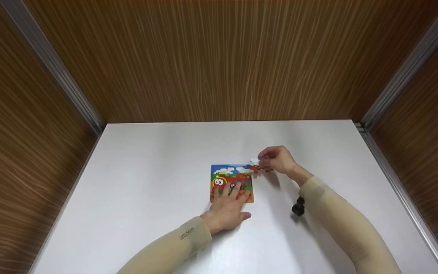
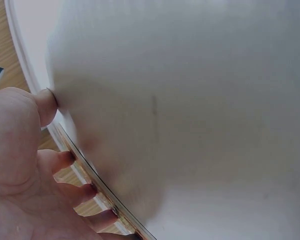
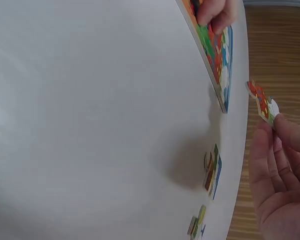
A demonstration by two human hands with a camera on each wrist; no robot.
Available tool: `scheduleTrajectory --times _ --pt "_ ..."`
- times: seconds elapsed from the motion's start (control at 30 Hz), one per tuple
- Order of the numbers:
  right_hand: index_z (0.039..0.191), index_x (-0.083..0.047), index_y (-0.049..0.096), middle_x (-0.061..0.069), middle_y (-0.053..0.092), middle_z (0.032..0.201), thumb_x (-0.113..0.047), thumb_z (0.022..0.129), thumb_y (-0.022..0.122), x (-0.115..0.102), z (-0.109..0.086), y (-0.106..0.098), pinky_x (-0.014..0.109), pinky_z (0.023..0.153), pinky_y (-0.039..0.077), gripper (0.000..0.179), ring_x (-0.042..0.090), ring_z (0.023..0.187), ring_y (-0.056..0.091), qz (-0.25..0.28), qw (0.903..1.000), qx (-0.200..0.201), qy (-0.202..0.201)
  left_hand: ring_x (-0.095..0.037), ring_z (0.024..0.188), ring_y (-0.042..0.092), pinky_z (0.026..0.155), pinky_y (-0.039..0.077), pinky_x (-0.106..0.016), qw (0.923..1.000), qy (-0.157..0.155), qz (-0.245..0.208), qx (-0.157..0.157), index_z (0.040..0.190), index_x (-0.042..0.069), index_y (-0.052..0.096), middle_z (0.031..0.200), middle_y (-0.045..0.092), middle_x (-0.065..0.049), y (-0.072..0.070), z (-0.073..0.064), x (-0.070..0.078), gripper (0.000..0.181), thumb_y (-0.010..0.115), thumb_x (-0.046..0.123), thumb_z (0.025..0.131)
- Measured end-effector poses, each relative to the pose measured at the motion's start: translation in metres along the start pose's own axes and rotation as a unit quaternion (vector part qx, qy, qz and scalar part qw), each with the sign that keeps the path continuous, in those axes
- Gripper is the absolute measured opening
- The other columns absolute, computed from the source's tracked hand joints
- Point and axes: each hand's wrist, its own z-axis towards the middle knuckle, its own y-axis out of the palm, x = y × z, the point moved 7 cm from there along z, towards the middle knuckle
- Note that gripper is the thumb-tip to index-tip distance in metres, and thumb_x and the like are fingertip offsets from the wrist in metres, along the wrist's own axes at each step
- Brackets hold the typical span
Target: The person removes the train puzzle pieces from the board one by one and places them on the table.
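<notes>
A square jigsaw puzzle (image 1: 242, 178) with a cartoon train under a blue sky lies on the white table. My left hand (image 1: 227, 211) rests on its lower part, fingers spread, the thumb on the tabletop beside it. My right hand (image 1: 280, 160) pinches a puzzle piece (image 3: 262, 100), red with a white patch, between thumb and fingers. That piece is held above the table by the puzzle's upper right corner. In the left wrist view the fingertips touch the puzzle's edge (image 2: 102, 185); its picture is mostly hidden there.
In the right wrist view, loose puzzle pieces (image 3: 211, 172) lie on the table beyond the puzzle, with more pieces (image 3: 196, 225) farther along. A small black object (image 1: 298, 206) stands by my right forearm. Wood-patterned walls (image 1: 226, 61) enclose the white table (image 1: 158, 160).
</notes>
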Motion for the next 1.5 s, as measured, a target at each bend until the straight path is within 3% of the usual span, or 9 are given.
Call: scheduleTrajectory --times 0.23,0.53,0.8,1.13,1.5 --pt "0.12 0.009 0.076 0.005 0.078 0.097 -0.002 0.101 0.079 0.01 -0.006 -0.018 0.025 0.078 0.068 0.022 0.007 0.083 0.073 0.023 0.9996 0.013 0.007 -0.046 0.175 0.023 0.135 0.028 -0.077 1.0 0.006 0.007 -0.001 0.177 0.03 0.037 0.19 0.024 -0.011 0.001 -0.001 0.001 0.076 0.058 0.063 0.112" --pt "0.126 0.009 0.076 0.012 0.08 0.105 -0.004 0.103 0.077 0.019 -0.018 -0.047 0.026 0.08 0.068 0.026 0.007 0.086 0.072 0.016 0.9993 0.034 0.008 -0.045 0.176 0.022 0.136 0.027 -0.076 1.0 0.004 0.003 -0.001 0.178 0.031 0.036 0.19 0.023 -0.01 0.001 0.001 0.0 0.077 0.059 0.062 0.111" --pt "0.134 0.007 0.074 0.006 0.079 0.11 -0.009 0.107 0.074 0.035 -0.029 -0.075 0.023 0.076 0.061 0.031 0.009 0.089 0.068 0.002 0.9981 0.056 0.026 -0.045 0.176 0.021 0.137 0.025 -0.075 1.0 0.001 -0.001 -0.005 0.178 0.032 0.035 0.19 0.023 -0.008 0.001 -0.001 0.0 0.078 0.06 0.062 0.111" --pt "0.137 0.008 0.072 -0.001 0.078 0.108 -0.009 0.108 0.073 0.056 -0.043 -0.099 0.025 0.076 0.062 0.034 0.006 0.087 0.067 -0.001 0.9958 0.073 0.055 -0.046 0.176 0.022 0.136 0.026 -0.076 1.0 0.0 -0.003 -0.001 0.177 0.031 0.037 0.19 0.025 -0.009 0.001 -0.002 0.0 0.076 0.061 0.061 0.111" --pt "0.143 0.004 0.071 0.024 0.071 0.139 -0.013 0.111 0.067 0.08 -0.053 -0.122 0.026 0.083 0.062 0.036 0.013 0.098 0.066 -0.047 0.9908 0.088 0.092 -0.045 0.176 0.022 0.137 0.025 -0.075 1.0 -0.003 -0.004 0.0 0.177 0.031 0.038 0.19 0.024 -0.009 0.001 -0.003 0.0 0.076 0.061 0.061 0.111"
